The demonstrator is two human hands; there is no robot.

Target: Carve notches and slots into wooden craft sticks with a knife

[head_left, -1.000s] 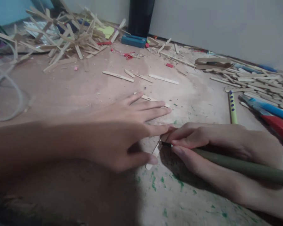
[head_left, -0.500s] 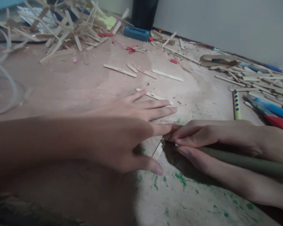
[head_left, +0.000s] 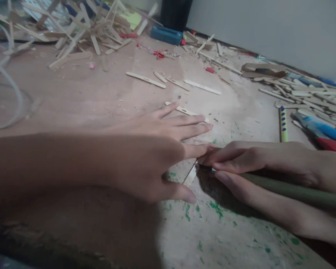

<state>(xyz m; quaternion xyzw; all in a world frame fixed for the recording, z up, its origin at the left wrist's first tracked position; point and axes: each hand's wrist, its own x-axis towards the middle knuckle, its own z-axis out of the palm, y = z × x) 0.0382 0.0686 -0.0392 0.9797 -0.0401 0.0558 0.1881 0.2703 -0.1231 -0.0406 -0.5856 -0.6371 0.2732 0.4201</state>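
My left hand point(head_left: 159, 149) lies flat on the table with its fingers spread, the index finger and thumb over a wooden craft stick point(head_left: 190, 176). Only a short slanted part of that stick shows; the rest is hidden by the hands. My right hand point(head_left: 254, 164) is closed around a slim craft knife point(head_left: 291, 189) with a long green handle. The knife's dark tip touches or sits just above the stick, beside my left index fingertip. Another craft stick point(head_left: 189, 112) with a small dark slot lies beyond my left fingertips.
Several loose sticks point(head_left: 145, 80) lie farther back. A tangled stick structure point(head_left: 86, 30) stands at the back left, near a clear tube point(head_left: 16, 93). A blue block point(head_left: 166, 35) sits by the wall. On the right are a stick pile point(head_left: 319, 99), a dotted yellow strip point(head_left: 283, 125) and a blue tool point(head_left: 327, 130).
The whole view has shifted slightly, so things appear a little higher and farther right. Both hands keep nearly the same pose, the knife tip still at the stick.
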